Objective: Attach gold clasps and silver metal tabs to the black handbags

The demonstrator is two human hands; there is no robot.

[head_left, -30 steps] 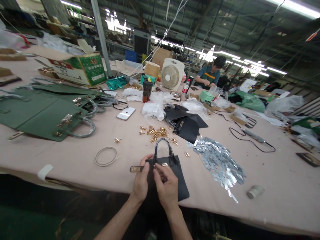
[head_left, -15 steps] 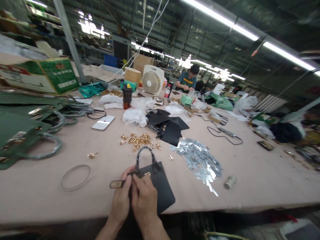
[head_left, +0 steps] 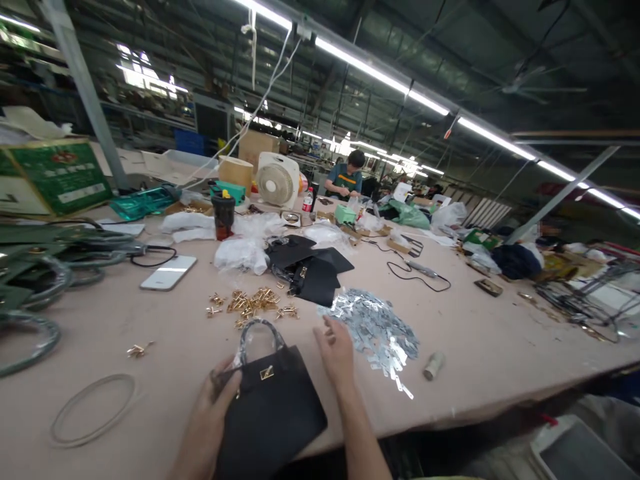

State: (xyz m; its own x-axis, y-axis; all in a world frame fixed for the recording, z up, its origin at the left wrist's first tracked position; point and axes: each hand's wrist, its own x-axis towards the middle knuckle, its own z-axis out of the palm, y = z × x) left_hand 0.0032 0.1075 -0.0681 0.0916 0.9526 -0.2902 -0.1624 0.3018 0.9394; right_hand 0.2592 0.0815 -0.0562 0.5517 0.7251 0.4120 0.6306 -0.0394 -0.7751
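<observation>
A small black handbag (head_left: 275, 413) with a looped, plastic-wrapped handle (head_left: 261, 327) leans upright at the table's front edge. A gold clasp fitting (head_left: 267, 373) sits on its upper front. My left hand (head_left: 213, 407) grips the bag's left upper side, thumb on the front and fingers behind. To the right of the bag, my right hand (head_left: 336, 350) is low over the table with its fingers curled together. Whatever is between those fingertips is hidden. Beside that hand lies a heap of flat silver metal plates (head_left: 383, 327). Gold fittings (head_left: 253, 303) are piled beyond the handle.
Black bag pieces (head_left: 320, 277) lie beyond the gold fittings. On the left are a phone (head_left: 169, 273), a clear coiled ring (head_left: 93, 410) and green bags (head_left: 30, 273). A corded tool (head_left: 423, 269) and a small spool (head_left: 433, 366) lie right. Another person (head_left: 345, 179) sits across the table.
My right hand has left the bag's front and moved right, towards the silver plates. My left hand still holds the bag, whose front now shows. The view has swung right.
</observation>
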